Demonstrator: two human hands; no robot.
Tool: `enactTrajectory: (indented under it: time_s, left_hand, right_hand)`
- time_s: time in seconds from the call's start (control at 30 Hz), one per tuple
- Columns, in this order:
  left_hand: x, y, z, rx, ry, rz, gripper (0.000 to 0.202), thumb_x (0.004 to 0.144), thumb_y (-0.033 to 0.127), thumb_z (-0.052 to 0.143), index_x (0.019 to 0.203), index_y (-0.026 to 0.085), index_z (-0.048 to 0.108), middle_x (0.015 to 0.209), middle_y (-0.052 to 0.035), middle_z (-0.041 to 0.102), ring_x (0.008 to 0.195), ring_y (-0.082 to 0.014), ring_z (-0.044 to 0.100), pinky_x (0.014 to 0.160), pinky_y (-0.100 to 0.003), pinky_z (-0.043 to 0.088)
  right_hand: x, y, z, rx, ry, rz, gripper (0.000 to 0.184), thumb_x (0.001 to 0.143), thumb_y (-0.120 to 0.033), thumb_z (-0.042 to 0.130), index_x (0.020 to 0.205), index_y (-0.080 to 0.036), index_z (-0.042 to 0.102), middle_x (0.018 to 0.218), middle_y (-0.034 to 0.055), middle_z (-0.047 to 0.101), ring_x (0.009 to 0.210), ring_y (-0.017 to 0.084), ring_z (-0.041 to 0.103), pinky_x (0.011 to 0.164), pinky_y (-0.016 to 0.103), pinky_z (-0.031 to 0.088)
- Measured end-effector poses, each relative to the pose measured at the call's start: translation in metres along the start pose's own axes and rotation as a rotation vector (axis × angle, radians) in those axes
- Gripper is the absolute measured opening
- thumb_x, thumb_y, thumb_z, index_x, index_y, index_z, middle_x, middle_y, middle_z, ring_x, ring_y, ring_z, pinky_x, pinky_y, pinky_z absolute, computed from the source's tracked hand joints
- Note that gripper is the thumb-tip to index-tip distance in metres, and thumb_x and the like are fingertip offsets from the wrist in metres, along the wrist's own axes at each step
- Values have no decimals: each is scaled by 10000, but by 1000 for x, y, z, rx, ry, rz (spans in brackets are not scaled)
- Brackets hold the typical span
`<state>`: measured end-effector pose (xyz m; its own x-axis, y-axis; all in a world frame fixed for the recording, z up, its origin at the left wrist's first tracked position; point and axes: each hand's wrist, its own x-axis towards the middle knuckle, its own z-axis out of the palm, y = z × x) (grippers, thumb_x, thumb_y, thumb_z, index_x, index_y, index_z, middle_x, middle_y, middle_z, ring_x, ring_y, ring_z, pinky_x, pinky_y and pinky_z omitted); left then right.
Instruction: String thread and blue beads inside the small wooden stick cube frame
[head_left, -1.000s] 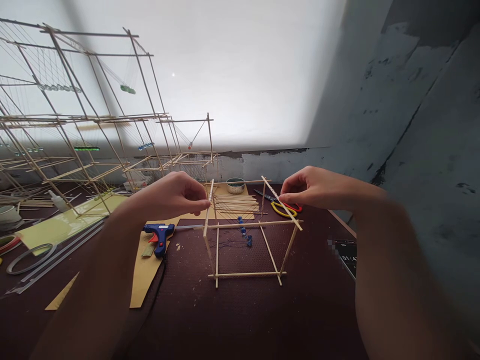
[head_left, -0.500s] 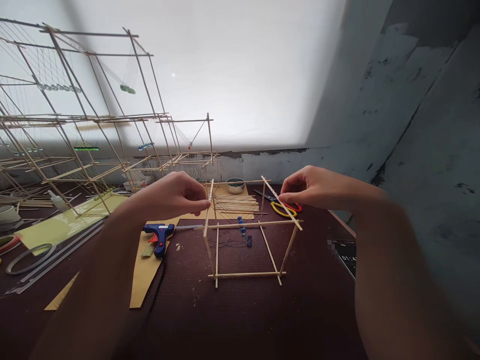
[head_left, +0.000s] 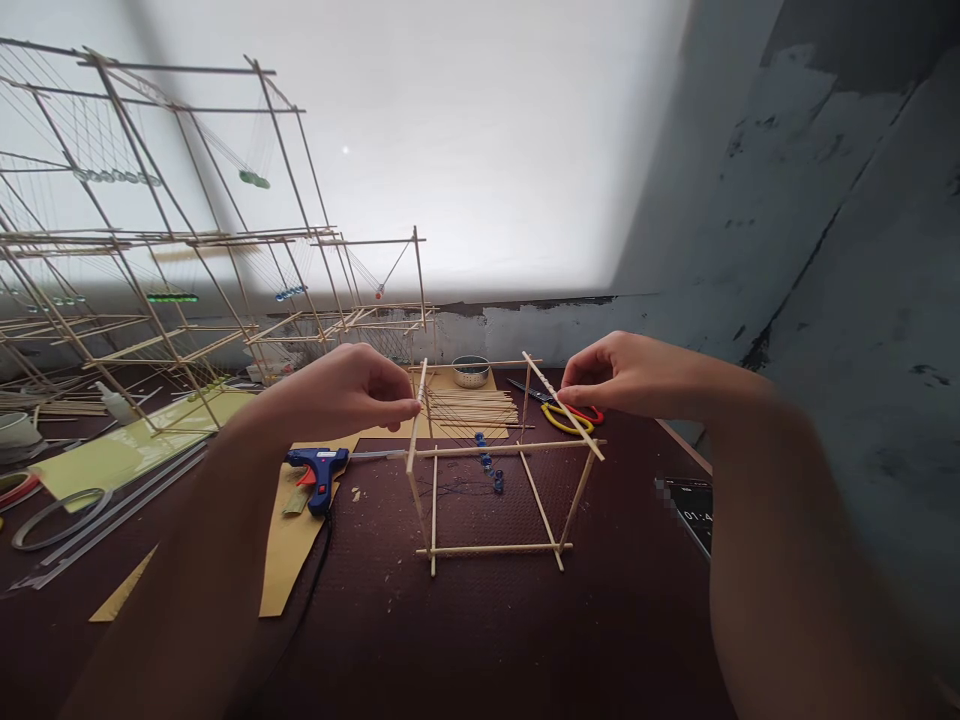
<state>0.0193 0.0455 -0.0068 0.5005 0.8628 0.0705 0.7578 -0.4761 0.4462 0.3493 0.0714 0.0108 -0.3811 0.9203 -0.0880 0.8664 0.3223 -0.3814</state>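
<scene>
A box-shaped frame of thin wooden sticks point(head_left: 495, 549) stands on the dark table in front of me. My left hand point(head_left: 364, 390) is closed in a pinch at the frame's upper left stick, where white wraps show. Opposite it, my right hand point(head_left: 626, 378) pinches the upper right stick beside similar white wraps. Any thread between my fingertips is too fine to make out. Inside the frame, a short row of blue glass beads point(head_left: 498, 482) shows with thin dark threads near it.
Left of the frame lies a blue glue gun point(head_left: 321, 475), its nozzle towards the frame. Behind are loose sticks point(head_left: 480, 408), a metal bowl point(head_left: 471, 372) and scissors point(head_left: 568, 418). A large stick structure point(head_left: 157, 240) with hanging beads fills the left. A phone point(head_left: 691, 508) lies right.
</scene>
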Motion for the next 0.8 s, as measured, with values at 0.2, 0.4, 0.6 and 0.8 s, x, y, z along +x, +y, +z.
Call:
enactTrajectory:
  time_s: [0.2, 0.4, 0.6, 0.8]
  left_hand:
    - [0, -1, 0, 3, 1, -1, 340, 894, 455, 577, 708, 196, 697, 628, 6, 616, 562, -101, 480, 511, -253, 345]
    - [0, 0, 0, 5, 9, 1, 335, 893, 449, 574, 710, 199, 702, 629, 8, 629, 563, -102, 493, 513, -247, 360]
    - [1, 0, 0, 33, 28, -2, 338, 889, 446, 568, 715, 195, 711, 635, 2, 640, 560, -103, 507, 502, -241, 350]
    - [2, -1, 1, 54, 47, 6, 344, 892, 446, 560, 719, 192, 714, 648, -8, 655, 571, -112, 529, 502, -242, 350]
  right_hand:
    - [2, 3, 1, 4, 1, -5, 295, 830, -518, 604, 825, -261, 750, 741, 22, 674, 636, 163, 550, 548, 287, 361]
    - [2, 4, 1, 5, -6, -11, 298, 828, -526, 603, 820, -265, 747, 726, 15, 668, 630, 161, 545, 542, 284, 355]
    - [1, 1, 1, 9, -4, -7, 322, 823, -536, 601, 817, -248, 746, 704, 19, 644, 606, 152, 524, 524, 279, 336]
    - [0, 0, 0, 18, -6, -6, 327, 813, -541, 609, 822, -244, 745, 698, 22, 636, 600, 153, 524, 512, 277, 318]
